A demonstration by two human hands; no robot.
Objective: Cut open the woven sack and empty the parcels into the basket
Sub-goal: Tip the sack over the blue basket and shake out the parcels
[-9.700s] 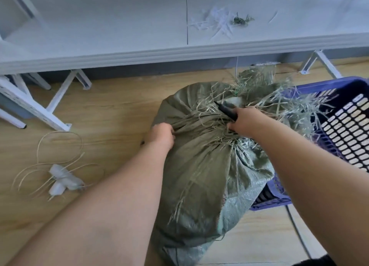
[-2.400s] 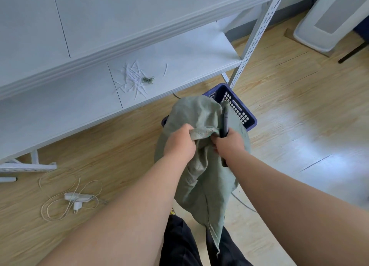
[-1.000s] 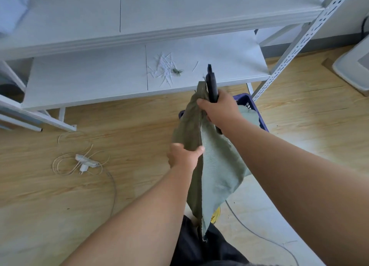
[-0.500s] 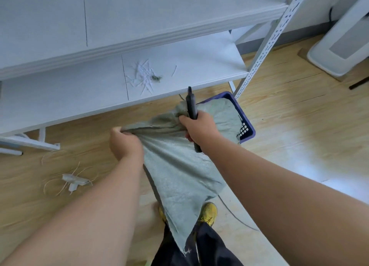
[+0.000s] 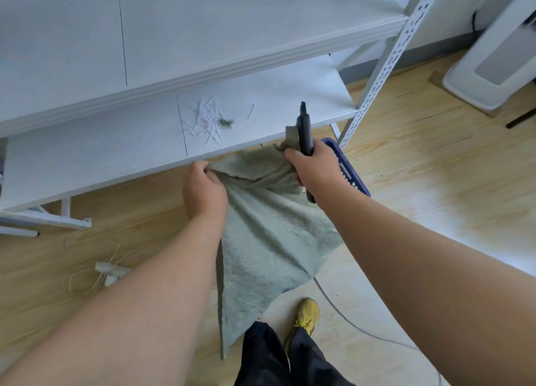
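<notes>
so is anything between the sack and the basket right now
Nothing visible. The limp woven sack, held by the left hand and right hand, the right also gripping the cutter, hangs directly over the blue basket, hiding most of it.

We count two hands, a left hand (image 5: 204, 195) and a right hand (image 5: 314, 168), one woven sack (image 5: 266, 240), one black cutter (image 5: 304, 134), one blue basket (image 5: 352, 177), one yellow shoe (image 5: 306, 313), and one white plug (image 5: 111, 271).
</notes>
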